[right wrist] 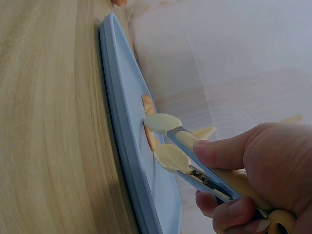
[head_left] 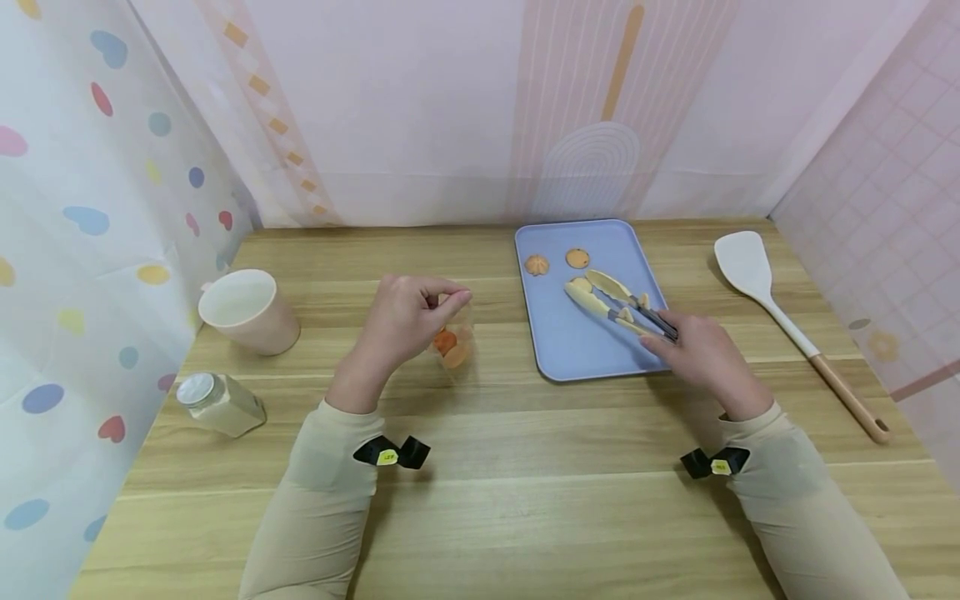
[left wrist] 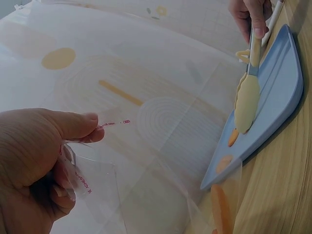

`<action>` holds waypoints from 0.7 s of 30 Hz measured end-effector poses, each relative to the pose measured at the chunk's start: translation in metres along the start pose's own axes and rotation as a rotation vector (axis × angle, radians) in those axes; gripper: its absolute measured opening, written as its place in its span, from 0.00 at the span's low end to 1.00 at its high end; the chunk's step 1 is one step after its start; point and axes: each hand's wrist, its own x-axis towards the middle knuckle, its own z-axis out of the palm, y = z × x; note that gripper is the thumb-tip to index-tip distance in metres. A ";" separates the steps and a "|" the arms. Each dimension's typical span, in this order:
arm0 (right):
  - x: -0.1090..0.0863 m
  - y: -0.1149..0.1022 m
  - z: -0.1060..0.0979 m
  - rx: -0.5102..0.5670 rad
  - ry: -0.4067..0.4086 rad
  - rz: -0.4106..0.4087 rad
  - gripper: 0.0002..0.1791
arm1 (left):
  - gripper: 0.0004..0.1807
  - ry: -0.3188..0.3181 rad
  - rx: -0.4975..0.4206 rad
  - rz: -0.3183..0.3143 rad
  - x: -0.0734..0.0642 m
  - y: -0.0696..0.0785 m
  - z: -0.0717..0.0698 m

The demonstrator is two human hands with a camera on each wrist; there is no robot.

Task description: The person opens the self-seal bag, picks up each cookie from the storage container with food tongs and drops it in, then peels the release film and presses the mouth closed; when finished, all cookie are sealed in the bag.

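Note:
My left hand (head_left: 408,321) pinches the top of a clear plastic bag (left wrist: 109,180) with red print along its edge. Several round cookies (head_left: 454,350) show inside the bag, low down. In my right hand (head_left: 705,354) I grip cream-tipped tongs (head_left: 611,304), whose tips stand apart around a cookie (head_left: 581,286) on the blue tray (head_left: 592,350). Whether the tips touch that cookie I cannot tell. Farther back on the tray lie a flower-shaped cookie (head_left: 536,265) and a round cookie (head_left: 577,257).
At the left stand a pale pink mug (head_left: 255,317) and a lidded jar (head_left: 225,408). A white spatula (head_left: 780,308) with a wooden handle lies to the right of the tray. Patterned cloths (head_left: 420,108) hang behind and beside the wooden table (head_left: 510,508).

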 end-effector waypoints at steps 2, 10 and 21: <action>0.000 0.000 0.000 -0.002 -0.002 0.002 0.34 | 0.08 0.004 0.008 -0.002 0.000 0.000 0.000; 0.000 0.000 0.000 -0.009 0.033 -0.047 0.25 | 0.08 0.008 0.015 -0.012 0.002 0.000 0.001; -0.006 -0.007 -0.009 -0.011 0.011 -0.053 0.34 | 0.10 -0.004 0.008 -0.068 0.006 0.004 0.005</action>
